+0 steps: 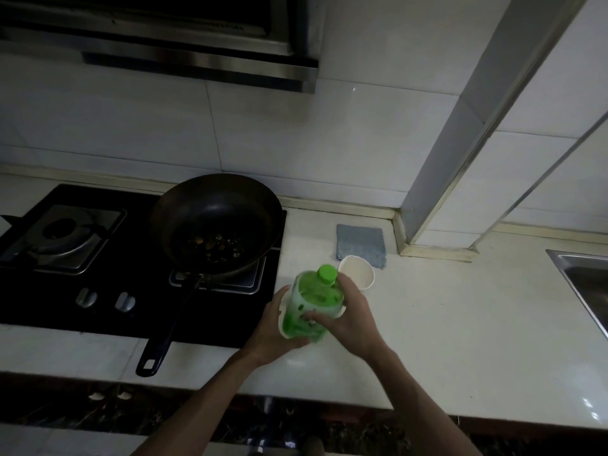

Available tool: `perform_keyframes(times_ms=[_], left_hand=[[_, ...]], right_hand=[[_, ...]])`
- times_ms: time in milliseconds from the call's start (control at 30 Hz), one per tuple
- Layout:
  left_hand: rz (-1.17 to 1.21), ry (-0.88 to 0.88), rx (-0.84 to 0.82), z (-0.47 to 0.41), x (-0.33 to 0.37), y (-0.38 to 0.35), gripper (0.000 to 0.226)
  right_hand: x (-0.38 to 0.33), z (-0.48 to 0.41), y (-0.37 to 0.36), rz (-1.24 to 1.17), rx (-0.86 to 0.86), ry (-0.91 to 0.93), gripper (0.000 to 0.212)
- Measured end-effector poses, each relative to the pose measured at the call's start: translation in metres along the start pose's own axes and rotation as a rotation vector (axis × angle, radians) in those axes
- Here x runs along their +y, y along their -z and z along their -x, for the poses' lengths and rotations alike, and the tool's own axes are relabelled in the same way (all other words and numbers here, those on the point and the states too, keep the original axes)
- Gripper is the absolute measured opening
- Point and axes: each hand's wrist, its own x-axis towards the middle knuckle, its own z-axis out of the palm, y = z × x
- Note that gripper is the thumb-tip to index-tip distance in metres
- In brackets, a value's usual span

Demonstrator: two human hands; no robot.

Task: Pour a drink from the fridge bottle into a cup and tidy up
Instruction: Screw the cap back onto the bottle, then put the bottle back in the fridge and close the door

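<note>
Bottle: green-capped bottle [312, 304], held over the table [444, 324]
Left hand [274, 327]: fingers clamped on bottle's base
Right hand [352, 319]: fingers clamped on bottle's side
Cup: white cup [358, 273] just behind the bottle

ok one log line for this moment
both hands: left hand and right hand hold green bottle | cap: on | cup: behind bottle, on counter
</note>
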Motion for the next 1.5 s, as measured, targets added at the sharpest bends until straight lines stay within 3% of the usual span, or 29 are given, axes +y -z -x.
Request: perform_keyframes(times_ms=[200,367,567,1067,1367,1500], left_hand=[[0.203,0.023,0.05,-0.003,0.048,0.013,0.076],[0.388,0.043,0.086,-0.006,0.102,0.034,0.09],[0.553,0.035,0.179,0.003,0.155,0.057,0.07],[0.501,-0.002,0.889,0.159,0.156,0.118,0.06],[0.53,-0.061,1.165,0.293,0.156,0.156,0.065],[0.529,-0.088,1.286,0.356,0.154,0.174,0.051]], right_hand=[[-0.068,-0.027,0.032,-0.058,0.028,0.071,0.073],[-0.115,-0.059,0.054,-0.054,0.075,0.231,0.074],[-0.151,-0.094,0.064,-0.071,0.004,0.37,0.074],[-0.258,-0.082,-0.058,-0.269,-0.445,0.666,0.077],[-0.352,-0.017,-0.148,-0.359,-0.641,0.867,0.076],[-0.399,0.018,-0.187,-0.383,-0.73,0.941,0.077]])
